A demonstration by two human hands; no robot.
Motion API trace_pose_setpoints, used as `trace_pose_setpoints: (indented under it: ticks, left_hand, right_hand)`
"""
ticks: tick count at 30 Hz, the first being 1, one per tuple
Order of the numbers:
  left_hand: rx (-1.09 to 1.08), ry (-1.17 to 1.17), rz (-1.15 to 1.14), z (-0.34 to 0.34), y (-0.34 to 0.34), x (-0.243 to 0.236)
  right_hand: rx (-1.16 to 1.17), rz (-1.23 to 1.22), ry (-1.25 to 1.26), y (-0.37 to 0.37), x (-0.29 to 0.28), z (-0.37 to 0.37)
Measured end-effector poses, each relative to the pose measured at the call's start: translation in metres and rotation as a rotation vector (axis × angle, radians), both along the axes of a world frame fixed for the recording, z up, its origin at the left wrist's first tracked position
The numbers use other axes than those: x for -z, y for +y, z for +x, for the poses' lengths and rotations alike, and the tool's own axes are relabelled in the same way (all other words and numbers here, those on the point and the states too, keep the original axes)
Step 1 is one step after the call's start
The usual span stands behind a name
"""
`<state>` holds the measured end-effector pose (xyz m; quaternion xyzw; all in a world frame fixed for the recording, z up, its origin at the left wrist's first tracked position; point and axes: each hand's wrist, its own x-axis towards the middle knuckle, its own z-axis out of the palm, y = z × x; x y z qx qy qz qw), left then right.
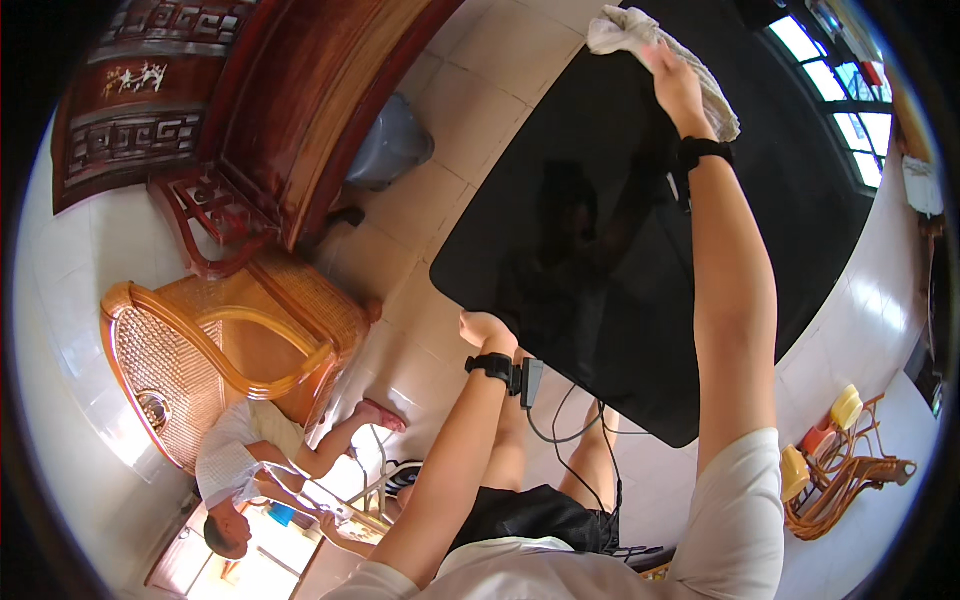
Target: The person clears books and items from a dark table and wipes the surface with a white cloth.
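My right hand (682,92) holds a crumpled white cloth (720,115) against the far edge of a glossy black tabletop (580,150), whose surface carries dark reflections and mirrored windows. By the near left edge of the tabletop, my left hand (488,330) is closed with curled fingers; whether anything is inside them I cannot make out. Both wrists wear black straps, and a small dark box (530,383) with cables hangs at the left one.
Carved wooden furniture (250,120), a grey plastic stool (390,150) and a rattan armchair (170,370) stand at left. Below them, another person (230,480) bends by a metal frame (375,480). At lower right are rattan pieces (840,500) with yellow and red containers (820,440).
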<state>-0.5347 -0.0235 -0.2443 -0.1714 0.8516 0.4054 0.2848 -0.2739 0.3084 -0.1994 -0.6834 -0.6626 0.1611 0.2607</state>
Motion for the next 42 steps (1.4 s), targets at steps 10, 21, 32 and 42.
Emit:
trace_pose_setpoints:
  ticks: [10, 21, 32, 42]
  left_hand:
    - [-0.043, -0.051, 0.007, -0.007, 0.013, -0.009]
    - [0.468, -0.26, 0.443, -0.032, -0.036, -0.016]
    - [0.263, -0.195, 0.284, -0.036, -0.014, -0.029]
    - [-0.037, -0.163, 0.423, -0.015, 0.007, -0.009]
  right_hand:
    - [0.064, 0.001, 0.888, -0.191, -0.1, -0.095]
    - [-0.847, 0.197, 0.101, -0.293, -0.043, -0.157]
    - [-0.824, 0.062, -0.248, -0.272, -0.035, -0.172]
    - [-0.778, 0.113, -0.167, -0.222, -0.036, -0.16]
